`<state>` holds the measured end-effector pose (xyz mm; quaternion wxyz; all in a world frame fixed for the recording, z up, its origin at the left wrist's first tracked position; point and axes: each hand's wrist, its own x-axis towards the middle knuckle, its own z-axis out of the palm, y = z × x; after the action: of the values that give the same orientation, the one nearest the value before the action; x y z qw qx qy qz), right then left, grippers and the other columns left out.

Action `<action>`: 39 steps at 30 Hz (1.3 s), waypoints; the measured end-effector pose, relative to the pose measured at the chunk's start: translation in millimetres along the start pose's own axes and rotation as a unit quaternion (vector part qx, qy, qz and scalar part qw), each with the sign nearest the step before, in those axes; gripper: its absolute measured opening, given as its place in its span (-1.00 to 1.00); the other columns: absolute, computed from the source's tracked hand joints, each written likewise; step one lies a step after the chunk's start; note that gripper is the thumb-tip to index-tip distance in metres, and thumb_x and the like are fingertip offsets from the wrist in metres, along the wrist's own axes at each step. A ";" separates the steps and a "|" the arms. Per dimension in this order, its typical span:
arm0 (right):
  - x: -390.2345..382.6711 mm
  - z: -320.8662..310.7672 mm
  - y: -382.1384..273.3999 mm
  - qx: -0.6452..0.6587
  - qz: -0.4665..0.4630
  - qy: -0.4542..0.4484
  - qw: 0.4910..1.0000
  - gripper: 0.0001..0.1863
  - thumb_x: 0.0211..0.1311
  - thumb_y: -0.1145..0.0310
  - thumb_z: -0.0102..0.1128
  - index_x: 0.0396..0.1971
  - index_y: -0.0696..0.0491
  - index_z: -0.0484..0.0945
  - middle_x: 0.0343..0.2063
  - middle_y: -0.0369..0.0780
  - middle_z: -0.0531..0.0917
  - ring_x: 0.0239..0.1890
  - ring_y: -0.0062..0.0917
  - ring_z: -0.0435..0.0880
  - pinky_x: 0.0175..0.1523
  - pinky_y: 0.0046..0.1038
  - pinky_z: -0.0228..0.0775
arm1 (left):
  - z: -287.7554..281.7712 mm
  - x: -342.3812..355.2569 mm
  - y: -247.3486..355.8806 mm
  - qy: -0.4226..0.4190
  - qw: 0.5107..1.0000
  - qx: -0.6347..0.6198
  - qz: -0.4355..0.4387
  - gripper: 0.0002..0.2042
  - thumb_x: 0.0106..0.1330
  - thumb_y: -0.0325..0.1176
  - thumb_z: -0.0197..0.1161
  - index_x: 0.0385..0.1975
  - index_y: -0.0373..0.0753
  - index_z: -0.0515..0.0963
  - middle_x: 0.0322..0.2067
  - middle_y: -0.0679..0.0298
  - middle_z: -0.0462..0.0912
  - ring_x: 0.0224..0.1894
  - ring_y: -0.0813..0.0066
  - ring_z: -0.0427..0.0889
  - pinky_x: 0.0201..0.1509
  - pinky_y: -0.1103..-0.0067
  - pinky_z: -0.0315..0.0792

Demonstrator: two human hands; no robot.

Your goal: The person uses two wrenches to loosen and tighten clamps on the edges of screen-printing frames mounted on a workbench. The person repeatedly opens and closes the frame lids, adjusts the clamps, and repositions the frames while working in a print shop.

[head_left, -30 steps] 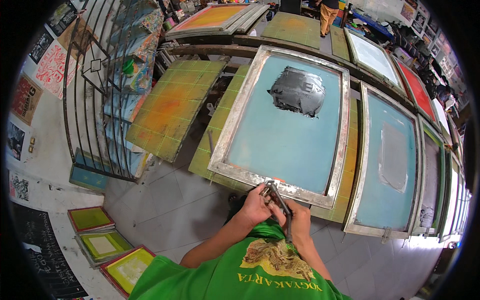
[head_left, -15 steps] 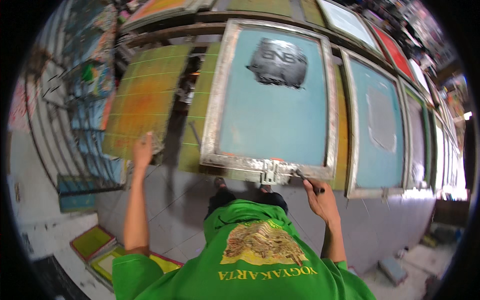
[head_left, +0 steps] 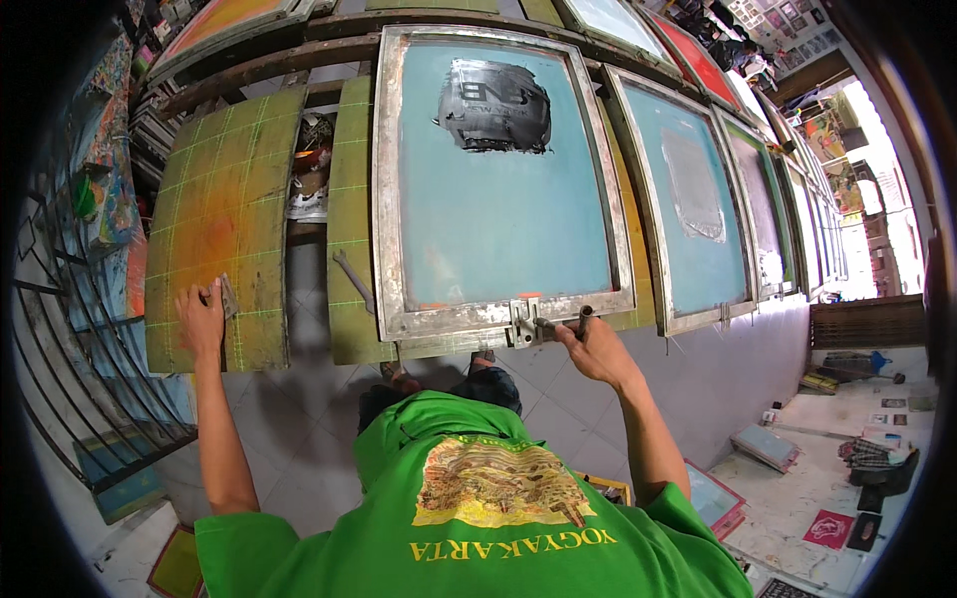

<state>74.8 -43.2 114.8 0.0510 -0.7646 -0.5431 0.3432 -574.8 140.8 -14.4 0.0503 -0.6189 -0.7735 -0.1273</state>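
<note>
A blue-green mesh screen in a worn metal frame (head_left: 628, 239) lies in front of me, with a dark ink patch (head_left: 493, 105) near its far end. At its near edge my right hand (head_left: 598, 351) is closed around a dark wrench-like tool (head_left: 584, 317). The tool's end reaches the metal bracket (head_left: 522, 324) there. My left hand (head_left: 203, 317) rests on the orange-stained green board (head_left: 224, 174) with its fingers spread. Beside that thumb sits a small grey flat piece (head_left: 230, 297); whether the hand grips it is unclear.
An open-end spanner (head_left: 354, 281) lies on the neighbouring green board (head_left: 349, 199). A gap separates the two boards. More framed screens, one with a grey patch (head_left: 690, 184), continue to the right. A black metal railing (head_left: 75, 349) stands at the left.
The view has swung, so the boards and screens appear further left. My left hand sits lower and further left on its board. The right hand stays at the bracket with the tool.
</note>
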 end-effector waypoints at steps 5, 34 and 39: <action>14.8 -3.4 1.6 0.082 0.014 -0.055 0.995 -0.57 0.54 0.13 0.12 -0.27 0.28 0.61 -0.52 -0.08 0.68 -0.43 -0.19 0.68 -0.18 -0.13 0.53 | 6.8 -7.2 4.5 0.085 0.996 0.009 0.003 -0.56 0.51 0.10 0.26 -0.26 -0.23 0.65 0.15 0.06 0.61 0.31 -0.01 0.43 0.35 0.07 0.35; 22.4 150.0 3.8 0.194 -0.079 0.471 0.857 -0.74 0.30 0.39 0.52 -0.29 0.23 0.60 -0.40 -0.22 0.59 -0.40 -0.55 0.58 -0.24 -0.45 0.47 | -1.0 -212.1 388.7 -0.070 0.783 -0.468 0.405 -0.88 0.30 -0.33 0.38 -0.20 -0.09 0.74 -0.26 0.36 0.57 -0.09 0.35 0.57 0.01 0.36 0.44; 39.2 155.6 16.0 0.299 -0.093 0.451 0.836 -0.76 0.32 0.47 0.49 -0.41 0.21 0.55 -0.40 -0.30 0.56 -0.39 -0.65 0.53 -0.30 -0.53 0.40 | -6.2 -211.6 388.9 -0.063 0.797 -0.471 0.373 -0.84 0.31 -0.21 0.42 -0.24 -0.13 0.73 -0.31 0.32 0.59 -0.11 0.30 0.58 0.00 0.35 0.44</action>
<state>4.1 -61.6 -29.0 0.5480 -0.7284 -0.3991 0.0994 -149.6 17.7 -5.8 -0.2529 -0.8132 -0.3287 -0.4083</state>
